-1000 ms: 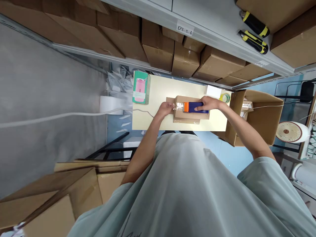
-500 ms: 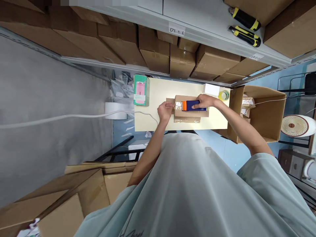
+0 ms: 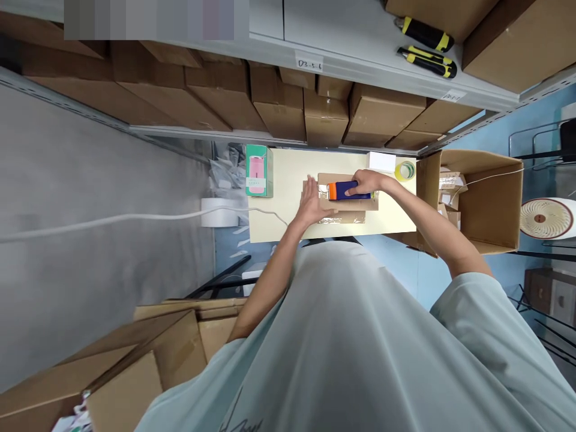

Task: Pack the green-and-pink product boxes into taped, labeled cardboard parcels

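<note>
A small cardboard box (image 3: 348,205) lies on the cream table (image 3: 288,165), with shiny clear tape at its left end. My right hand (image 3: 366,182) grips a dark blue and orange tape dispenser (image 3: 344,191) that lies along the top of the box. At the box's left end my left hand (image 3: 310,205) is spread, fingers stretched away from me and thumb out to the right. It lies against that end, and the flap there is partly hidden beneath it.
A green box with a pink picture (image 3: 256,170) stands at the table's left. A white box (image 3: 380,162) and a tape roll (image 3: 405,171) sit at the right. Beyond is a large open carton (image 3: 486,210). A shelf (image 3: 270,45) with cartons and utility knives (image 3: 425,34) overhangs.
My left hand has opened from a pinch at the box's left end and now lies spread there. The right hand with the tape dispenser has barely moved; the view has shifted slightly.
</note>
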The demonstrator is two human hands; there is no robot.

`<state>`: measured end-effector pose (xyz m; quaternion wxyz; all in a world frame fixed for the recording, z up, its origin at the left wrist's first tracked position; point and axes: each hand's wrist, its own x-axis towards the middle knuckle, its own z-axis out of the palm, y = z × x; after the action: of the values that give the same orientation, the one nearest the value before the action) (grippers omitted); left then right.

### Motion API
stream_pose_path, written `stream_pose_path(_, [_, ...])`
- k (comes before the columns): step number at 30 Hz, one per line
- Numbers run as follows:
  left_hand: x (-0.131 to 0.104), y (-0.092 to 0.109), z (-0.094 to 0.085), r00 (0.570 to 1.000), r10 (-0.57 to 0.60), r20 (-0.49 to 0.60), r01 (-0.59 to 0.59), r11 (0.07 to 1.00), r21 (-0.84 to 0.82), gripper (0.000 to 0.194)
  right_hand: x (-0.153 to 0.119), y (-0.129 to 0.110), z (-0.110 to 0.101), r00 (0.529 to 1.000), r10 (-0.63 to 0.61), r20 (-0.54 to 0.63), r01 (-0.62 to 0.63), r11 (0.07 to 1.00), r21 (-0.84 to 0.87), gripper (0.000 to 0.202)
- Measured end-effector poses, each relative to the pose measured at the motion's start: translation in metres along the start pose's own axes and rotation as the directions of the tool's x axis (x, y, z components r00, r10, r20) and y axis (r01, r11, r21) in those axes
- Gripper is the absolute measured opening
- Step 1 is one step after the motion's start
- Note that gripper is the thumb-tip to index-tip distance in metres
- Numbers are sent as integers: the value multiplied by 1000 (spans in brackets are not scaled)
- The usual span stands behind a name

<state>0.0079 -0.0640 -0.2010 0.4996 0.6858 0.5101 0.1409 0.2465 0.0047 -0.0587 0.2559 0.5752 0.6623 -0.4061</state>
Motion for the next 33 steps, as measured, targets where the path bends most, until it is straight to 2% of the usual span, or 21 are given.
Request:
stream_pose_path(2, [8,7,0,996,72,45,-78,983,165,169,0,1,0,1000,5,-6,-5,1000,-9,56])
stream_pose_path(4, [14,14,3,990,87,114,-116,954,278,178,-1,2,1,1000,5,-7,-5,1000,-7,62])
stream_pose_path(7, [18,19,6,987,67,144,-120,906,405,175,-5,3,4,1000,4,-3,-4,1000,-10,67])
stream_pose_path(11, [18,19,7,988,28,154,-101,866,490,166,-15,6,6,1000,-10,3,10,1000,-23,70])
stream_pose_path(15, [18,19,9,986,-2,164,-86,846,526,159,-27,23,5,999,-33,21,32,999,23,61])
stream_pose_path(19, [18,21,8,985,-21,171,-76,837,541,157,-45,67,-5,995,-38,87,26,991,135,59])
stream_pose_path(25, [18,26,4,982,-65,179,-47,829,557,154,-84,164,-22,975,10,222,-73,958,276,76])
stream_pose_path(27, [19,28,4,981,-81,175,-32,824,565,155,-92,189,-24,968,-2,250,-79,947,311,77])
stream_pose_path(30, [19,32,4,980,-109,167,-9,814,581,158,-93,211,-23,963,-47,267,-54,931,360,77])
stream_pose_path(33, [20,38,4,978,-136,161,13,801,599,158,-86,218,-22,962,-73,263,-32,927,375,74])
